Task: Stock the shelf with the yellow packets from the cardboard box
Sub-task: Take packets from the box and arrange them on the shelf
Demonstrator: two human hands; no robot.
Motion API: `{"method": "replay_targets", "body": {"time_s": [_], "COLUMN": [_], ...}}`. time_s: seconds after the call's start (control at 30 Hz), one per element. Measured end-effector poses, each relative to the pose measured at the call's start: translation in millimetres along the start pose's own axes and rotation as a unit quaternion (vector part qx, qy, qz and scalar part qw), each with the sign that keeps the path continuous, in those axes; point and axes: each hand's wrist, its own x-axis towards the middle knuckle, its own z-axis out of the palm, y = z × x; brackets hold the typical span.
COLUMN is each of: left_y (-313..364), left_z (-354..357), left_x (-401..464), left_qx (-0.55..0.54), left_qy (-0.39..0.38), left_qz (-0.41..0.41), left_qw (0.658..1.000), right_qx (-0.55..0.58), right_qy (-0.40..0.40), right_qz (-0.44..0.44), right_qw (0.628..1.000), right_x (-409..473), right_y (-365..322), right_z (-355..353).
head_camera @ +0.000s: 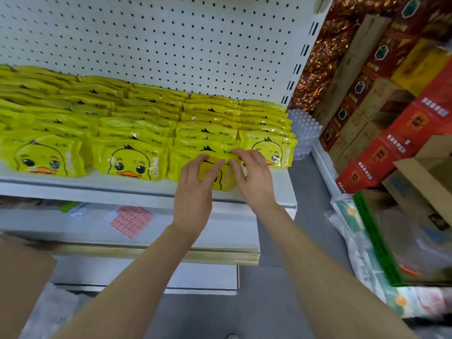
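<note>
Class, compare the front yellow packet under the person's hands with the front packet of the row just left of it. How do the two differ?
Both hands touch the handled packet, the left hand and right hand at its top edge; the neighbour packet stands untouched. The handled packet's duck face is mostly hidden; the neighbour's shows fully. Both are yellow and stand at the shelf front.
</note>
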Motion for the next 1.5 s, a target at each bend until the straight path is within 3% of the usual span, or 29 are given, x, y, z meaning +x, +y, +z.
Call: {"method": "replay_targets", "body": {"time_s": [0.17, 0.47, 0.63, 0.87, 1.03, 1.2, 1.3, 1.43, 1.5], "left_y": [-32, -25, -12, 20, 36, 37, 34, 23, 19], "left_z": [-8, -15, -7, 24, 27, 30, 32, 31, 29], "left_x": [7, 19, 24, 50, 58, 56, 56, 49, 43], "left_qx": [0.06, 0.058, -0.032, 0.032, 0.075, 0.101, 0.098, 0.105, 0.114], "left_qy": [-0.037, 0.001, -0.006, -0.077, -0.114, -0.097, -0.096, -0.076, -0.055], "left_qz": [-0.019, -0.014, 0.001, 0.103, 0.048, 0.036, 0.04, 0.037, -0.007], "left_qw": [0.997, 0.998, 0.999, 0.991, 0.989, 0.99, 0.99, 0.991, 0.992], "right_qx": [-0.022, 0.049, 0.112, 0.149, 0.108, 0.092, 0.061, -0.186, -0.218], "right_qy": [-0.099, -0.11, -0.04, 0.02, 0.042, 0.025, 0.041, 0.115, 0.111], "right_qz": [0.046, 0.078, 0.183, 0.283, 0.317, 0.307, 0.249, 0.107, 0.047], "right_qw": [0.994, 0.99, 0.976, 0.947, 0.941, 0.947, 0.966, 0.97, 0.969], "right_x": [3, 9, 19, 29, 31, 38, 42, 27, 15], "right_y": [-15, -17, 23, 67, 86, 87, 77, 61, 49], "right_z": [8, -20, -63, -96, -95, -79, -65, -48, -36]}}
